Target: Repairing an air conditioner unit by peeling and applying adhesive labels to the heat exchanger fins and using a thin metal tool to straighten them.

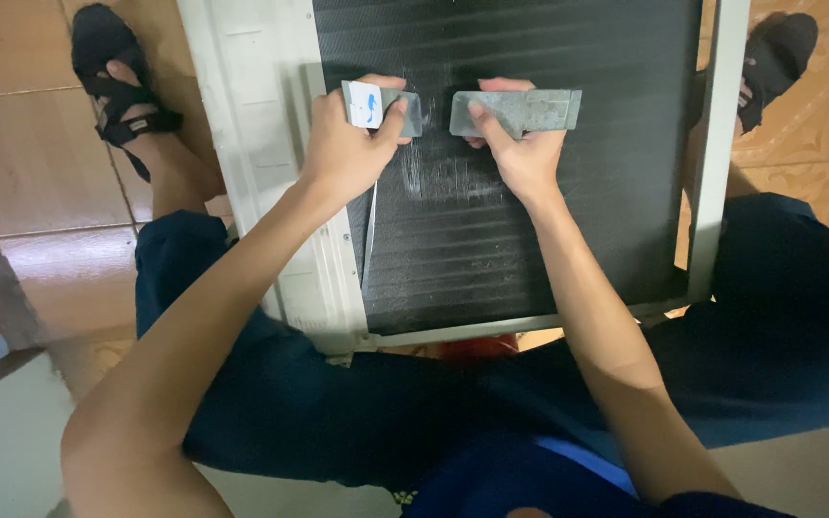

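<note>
A big black coil panel (530,192) with thin fins, in a white metal frame (271,173), leans between the person's knees on a brown tile floor (31,144). The left hand (343,144) pinches a small gray metal piece (386,104) at 11 o'clock on the panel. The right hand (525,153) grips a longer gray metal strip (520,110) just beside it. Black sandals (112,72) sit at both top corners.
</note>
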